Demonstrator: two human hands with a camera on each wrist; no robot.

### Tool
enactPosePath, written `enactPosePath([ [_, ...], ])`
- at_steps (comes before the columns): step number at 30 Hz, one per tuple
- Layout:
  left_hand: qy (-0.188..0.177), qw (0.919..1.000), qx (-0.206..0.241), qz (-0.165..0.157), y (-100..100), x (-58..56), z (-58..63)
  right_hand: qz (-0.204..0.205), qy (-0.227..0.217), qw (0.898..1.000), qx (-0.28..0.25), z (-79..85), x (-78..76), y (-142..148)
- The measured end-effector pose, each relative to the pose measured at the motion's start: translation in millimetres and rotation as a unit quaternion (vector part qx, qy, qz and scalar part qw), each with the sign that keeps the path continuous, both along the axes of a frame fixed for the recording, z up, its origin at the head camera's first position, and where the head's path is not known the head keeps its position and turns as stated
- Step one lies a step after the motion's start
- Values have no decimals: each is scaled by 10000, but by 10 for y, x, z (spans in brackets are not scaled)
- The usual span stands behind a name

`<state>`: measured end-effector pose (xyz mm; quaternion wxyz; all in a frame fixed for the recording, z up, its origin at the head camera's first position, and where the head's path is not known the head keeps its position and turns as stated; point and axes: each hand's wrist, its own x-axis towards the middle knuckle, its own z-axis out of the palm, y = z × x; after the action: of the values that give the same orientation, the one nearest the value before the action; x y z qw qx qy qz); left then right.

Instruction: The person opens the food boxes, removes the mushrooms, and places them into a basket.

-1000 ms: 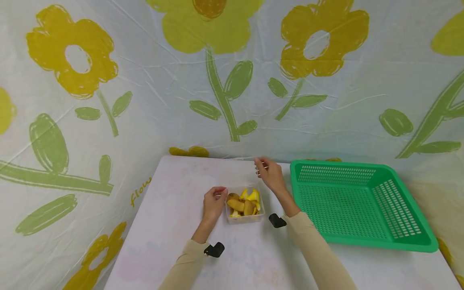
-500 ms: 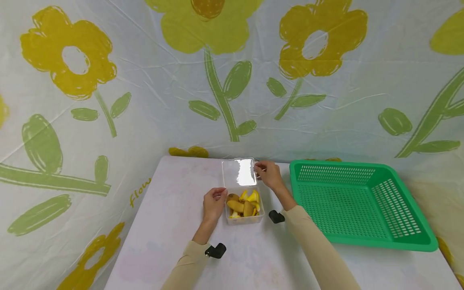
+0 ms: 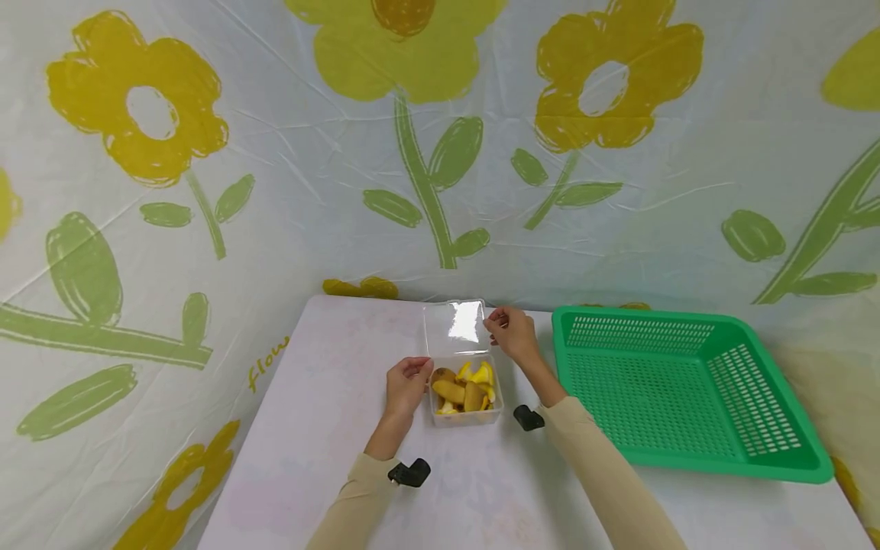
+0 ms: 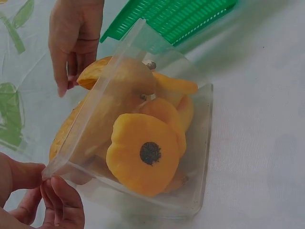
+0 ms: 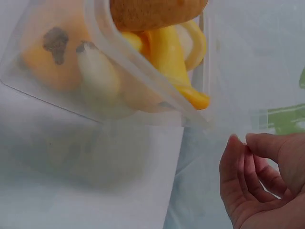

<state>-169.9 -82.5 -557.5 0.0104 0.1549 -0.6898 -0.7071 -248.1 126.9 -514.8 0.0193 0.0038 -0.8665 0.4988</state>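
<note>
A clear plastic box (image 3: 467,419) stands on the table, filled with yellow, orange and brown fruit-like pieces (image 4: 138,160), some with dark stem ends. Its see-through lid (image 3: 443,334) is folded back behind it and catches a bright reflection. My left hand (image 3: 406,388) is at the box's left back corner; in the left wrist view, thumb and fingers pinch the rim corner. At the lid's right edge is my right hand (image 3: 514,334), thumb and forefinger brought together on that edge. The right wrist view shows those fingertips (image 5: 233,140) beside the faint plastic.
A big green perforated basket (image 3: 653,457) stands to the right of my right forearm. The pale table (image 3: 330,473) ends just behind the lid, against a flower-printed cloth (image 3: 296,191) that also hangs along the left side.
The lid, barely visible a second ago, now lies folded back behind the box. My right hand has lowered its fingers at the lid's edge; my left hand stays at the corner.
</note>
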Motion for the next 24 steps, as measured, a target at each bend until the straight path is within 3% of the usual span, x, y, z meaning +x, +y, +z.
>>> enactPosePath([
  [4, -20, 10000, 42, -13, 1, 4, -4, 222, -18, 9993, 285, 81, 85, -19],
  [9, -49, 9999, 115, 28, -6, 4, -6, 832, 182, 9947, 581, 189, 216, -81],
  [19, -83, 9997, 239, -25, -23, -36, -18, 1875, 190, 9807, 520, 207, 467, -218],
  [21, -77, 9996, 254, -81, -25, -30, 16, 2143, 223, 9752, 509, 202, 512, -240],
  [24, -58, 9995, 276, -154, -26, 16, 167, 2550, 315, 9652, 485, 197, 569, -267],
])
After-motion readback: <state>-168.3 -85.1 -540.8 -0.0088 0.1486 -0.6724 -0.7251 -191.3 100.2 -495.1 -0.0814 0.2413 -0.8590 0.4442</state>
